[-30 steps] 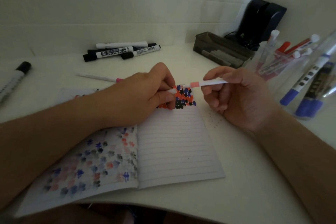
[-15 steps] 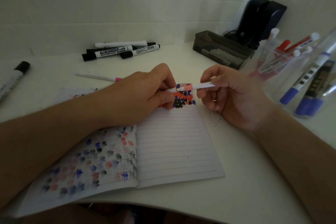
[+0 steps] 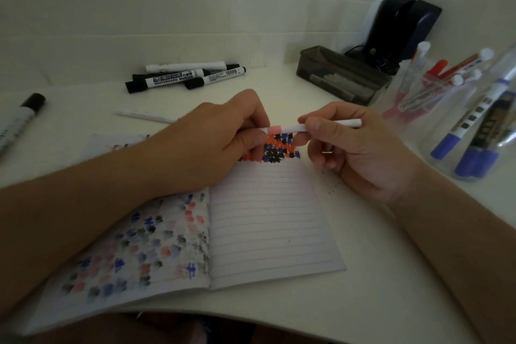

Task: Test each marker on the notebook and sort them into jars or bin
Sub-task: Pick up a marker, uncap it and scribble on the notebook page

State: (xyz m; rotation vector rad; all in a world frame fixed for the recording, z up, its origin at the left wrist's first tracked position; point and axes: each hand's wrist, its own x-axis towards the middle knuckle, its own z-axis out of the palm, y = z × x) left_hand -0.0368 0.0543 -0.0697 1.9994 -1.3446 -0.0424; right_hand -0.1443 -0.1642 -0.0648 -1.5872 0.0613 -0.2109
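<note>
Held level above the open lined paper notebook (image 3: pixel 268 220), the slim white plastic marker with a pink band (image 3: pixel 290 129), pinched by the left hand (image 3: pixel 212 142) at its cap end and the right hand (image 3: pixel 354 145) on its barrel, looks light, stiff and smooth, best gripped mid-barrel.

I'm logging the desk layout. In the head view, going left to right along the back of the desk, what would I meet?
Black-capped marker at the left edge → cluster of whiteboard markers → dark tray → jar of red markers → jar of blue markers.
</note>
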